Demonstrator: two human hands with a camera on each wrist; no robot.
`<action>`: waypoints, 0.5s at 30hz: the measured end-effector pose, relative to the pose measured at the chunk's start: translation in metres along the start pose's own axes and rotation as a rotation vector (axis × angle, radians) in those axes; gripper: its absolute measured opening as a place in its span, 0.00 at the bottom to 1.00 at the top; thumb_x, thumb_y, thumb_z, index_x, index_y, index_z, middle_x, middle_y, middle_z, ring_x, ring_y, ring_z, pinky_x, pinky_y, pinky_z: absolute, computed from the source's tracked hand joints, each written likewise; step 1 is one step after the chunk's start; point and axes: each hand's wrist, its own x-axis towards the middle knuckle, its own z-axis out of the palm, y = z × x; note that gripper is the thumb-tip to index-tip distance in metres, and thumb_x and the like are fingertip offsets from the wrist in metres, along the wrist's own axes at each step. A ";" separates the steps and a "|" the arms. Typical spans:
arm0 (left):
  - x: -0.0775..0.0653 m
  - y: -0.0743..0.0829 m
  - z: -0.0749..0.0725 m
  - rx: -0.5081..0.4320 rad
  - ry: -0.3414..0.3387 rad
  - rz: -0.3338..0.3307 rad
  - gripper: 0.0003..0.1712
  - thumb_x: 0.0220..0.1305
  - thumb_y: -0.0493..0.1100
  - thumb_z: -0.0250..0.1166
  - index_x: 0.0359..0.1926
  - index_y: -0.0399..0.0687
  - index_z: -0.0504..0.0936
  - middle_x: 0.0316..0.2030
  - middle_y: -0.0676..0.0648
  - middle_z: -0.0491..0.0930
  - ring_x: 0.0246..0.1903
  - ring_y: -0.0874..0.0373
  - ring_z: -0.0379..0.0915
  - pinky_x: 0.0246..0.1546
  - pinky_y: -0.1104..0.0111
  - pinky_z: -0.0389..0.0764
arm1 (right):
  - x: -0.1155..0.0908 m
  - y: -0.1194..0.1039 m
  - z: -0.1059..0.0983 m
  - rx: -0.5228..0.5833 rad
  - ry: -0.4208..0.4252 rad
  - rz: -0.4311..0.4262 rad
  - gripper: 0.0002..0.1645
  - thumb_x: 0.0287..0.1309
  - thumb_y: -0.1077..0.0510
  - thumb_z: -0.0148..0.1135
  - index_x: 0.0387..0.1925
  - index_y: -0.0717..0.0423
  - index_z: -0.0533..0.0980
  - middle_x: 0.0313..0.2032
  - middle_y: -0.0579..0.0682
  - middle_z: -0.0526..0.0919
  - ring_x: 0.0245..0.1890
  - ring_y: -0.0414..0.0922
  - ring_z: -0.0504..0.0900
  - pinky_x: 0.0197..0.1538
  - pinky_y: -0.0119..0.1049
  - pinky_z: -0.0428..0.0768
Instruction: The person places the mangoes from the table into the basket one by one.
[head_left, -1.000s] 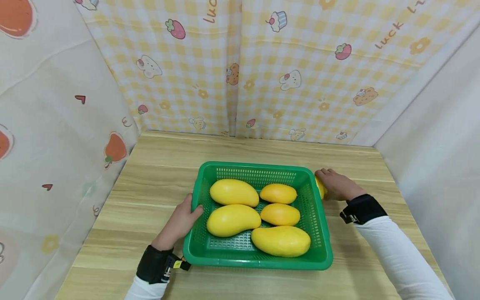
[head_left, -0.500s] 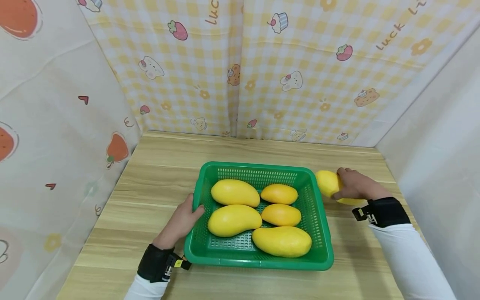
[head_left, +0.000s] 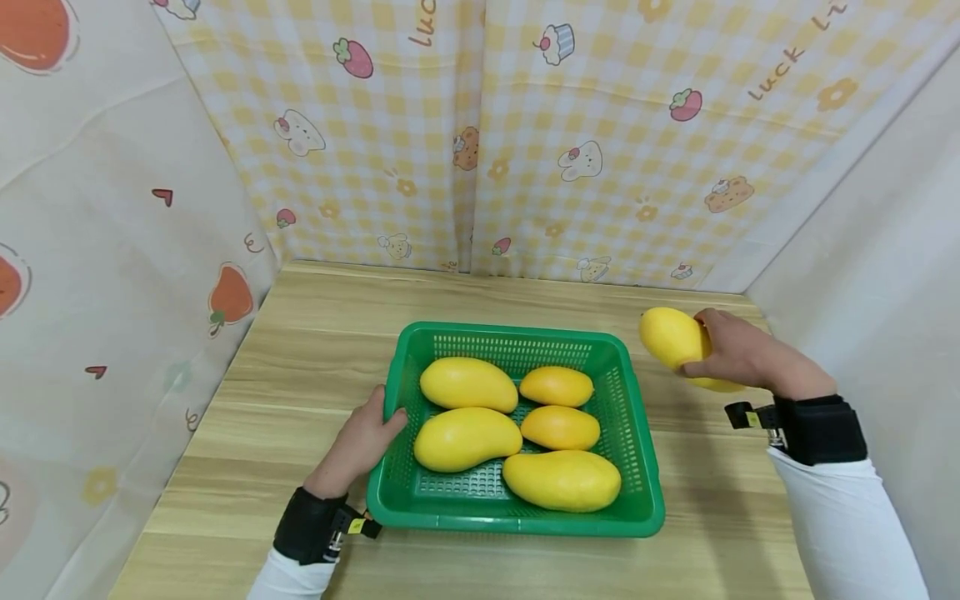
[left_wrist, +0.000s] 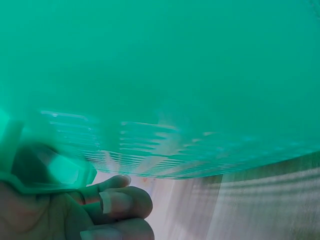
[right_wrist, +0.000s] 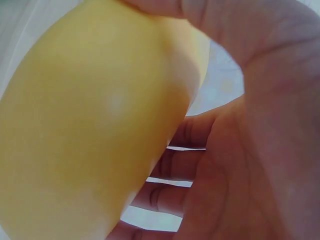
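Note:
A green plastic basket (head_left: pixel 517 525) holds several yellow mangoes, three larger ones such as the front mango (head_left: pixel 561 481) and two smaller ones such as the back right mango (head_left: pixel 557 387). My left hand (head_left: pixel 356 446) grips the basket's left rim, thumb over the edge. In the left wrist view its fingers (left_wrist: pixel 125 200) curl under the rim, outside the slotted wall. Right of the basket, my right hand (head_left: pixel 742 354) holds another large mango (head_left: pixel 675 337), tilted. The right wrist view has this mango (right_wrist: pixel 95 115) between thumb and fingers, filling much of the picture.
The wooden tabletop (head_left: pixel 315 333) surrounds the basket. A checked cloth (head_left: pixel 525 200) hangs along the back edge, a patterned white cloth (head_left: pixel 127 292) on the left and a plain white one (head_left: pixel 885 250) on the right.
My right hand has carried the mango away from the basket's right side, to the right, and more of the mango shows. The left hand and basket stay in place.

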 end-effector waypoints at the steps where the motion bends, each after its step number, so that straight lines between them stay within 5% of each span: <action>1: 0.000 0.000 0.000 0.002 0.001 0.000 0.23 0.73 0.42 0.48 0.64 0.38 0.57 0.31 0.42 0.78 0.21 0.54 0.79 0.19 0.64 0.81 | -0.001 -0.005 -0.001 0.002 0.007 -0.010 0.51 0.45 0.38 0.72 0.55 0.73 0.62 0.44 0.63 0.74 0.36 0.52 0.73 0.40 0.48 0.74; 15: 0.000 0.001 0.000 0.001 0.004 -0.004 0.23 0.72 0.42 0.48 0.63 0.37 0.58 0.30 0.42 0.78 0.20 0.54 0.79 0.18 0.63 0.81 | -0.005 -0.065 -0.010 0.039 0.031 -0.153 0.45 0.46 0.43 0.73 0.56 0.69 0.64 0.46 0.60 0.74 0.37 0.50 0.73 0.40 0.45 0.74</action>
